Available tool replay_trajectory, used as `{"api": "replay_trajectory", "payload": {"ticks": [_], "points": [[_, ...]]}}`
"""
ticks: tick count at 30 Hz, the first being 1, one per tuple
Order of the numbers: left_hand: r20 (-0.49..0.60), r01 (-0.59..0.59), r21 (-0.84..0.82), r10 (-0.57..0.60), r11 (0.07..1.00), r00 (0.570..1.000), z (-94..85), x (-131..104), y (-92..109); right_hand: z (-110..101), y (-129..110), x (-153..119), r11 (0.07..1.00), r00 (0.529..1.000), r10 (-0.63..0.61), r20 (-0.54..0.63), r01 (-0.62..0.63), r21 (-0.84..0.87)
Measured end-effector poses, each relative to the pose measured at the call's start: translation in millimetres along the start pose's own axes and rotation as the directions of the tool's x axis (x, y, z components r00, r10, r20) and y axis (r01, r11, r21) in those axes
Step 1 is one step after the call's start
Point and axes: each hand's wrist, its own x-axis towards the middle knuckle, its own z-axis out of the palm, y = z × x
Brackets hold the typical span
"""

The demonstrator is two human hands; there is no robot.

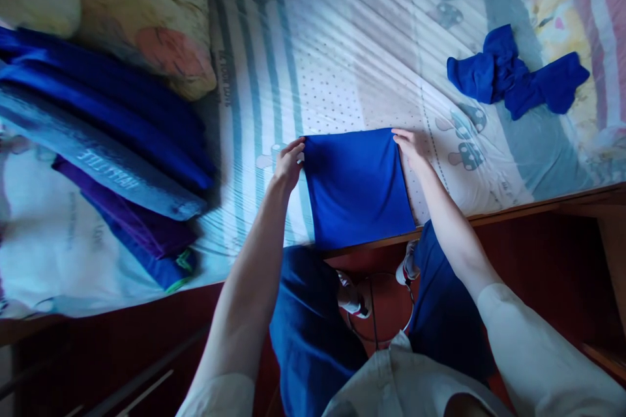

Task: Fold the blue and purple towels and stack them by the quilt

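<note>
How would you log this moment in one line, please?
left hand holds far-left corner of flat blue cloth | right hand holds far-right corner | cloth on bed

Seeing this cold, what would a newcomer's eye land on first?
Probably the flat blue cloth at the near edge of the bed, the left hand and right hand at its far corners. Then the crumpled blue cloth to the right, and the pile of blue and purple clothes at left.

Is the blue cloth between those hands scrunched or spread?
Spread: the blue cloth has straight edges and clear corners. Hidden layers: cannot tell.
</note>
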Motion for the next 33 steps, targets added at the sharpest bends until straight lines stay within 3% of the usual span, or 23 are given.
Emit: {"api": "replay_trajectory", "payload": {"ticks": [5,7,9,11,14,16,20,23,26,28,33], "points": [[-0.038,-0.074,0.132,0.08,0.989,0.996,6.5,7,0,1,12,15,0.987,0.996,-0.089,0.019,0.091,-0.135],[-0.079,-0.166,0.307,0.199,0.937,0.977,15.1,-1,0,8,11,11,0.944,0.985,-0.173,0.005,0.167,-0.283],[-0.078,-0.283,0.522,0.375,0.805,0.924,27.3,-17,-2,24,5,-6,0.851,0.961,-0.276,0.02,0.254,-0.459],[0.048,-0.4,0.673,0.503,0.622,0.863,40.4,-37,-8,45,-1,-32,0.725,0.928,-0.355,0.112,0.35,-0.594],[0.267,-0.515,0.71,0.493,0.481,0.828,52.4,-56,-23,69,-5,-64,0.571,0.858,-0.395,0.328,0.509,-0.644],[0.296,-0.516,0.708,0.46,0.483,0.837,51.9,-55,-31,68,-1,-67,0.542,0.842,-0.389,0.375,0.538,-0.645],[0.257,-0.462,0.743,0.431,0.484,0.865,46.7,-33,-33,48,8,-40,0.584,0.895,-0.362,0.261,0.436,-0.685],[0.229,-0.43,0.754,0.415,0.497,0.881,56.5,-33,-33,54,3,-40,0.604,0.914,-0.349,0.208,0.389,-0.696],[0.277,-0.47,0.743,0.421,0.476,0.864,65.8,-58,-43,73,0,-73,0.592,0.907,-0.334,0.257,0.414,-0.692],[0.295,-0.484,0.736,0.419,0.473,0.859,59.1,-80,-53,75,5,-97,0.582,0.896,-0.321,0.306,0.442,-0.682],[0.121,-0.348,0.754,0.404,0.557,0.907,24.0,-119,-60,40,17,-115,0.624,0.941,-0.278,0.195,0.331,-0.708]]}}
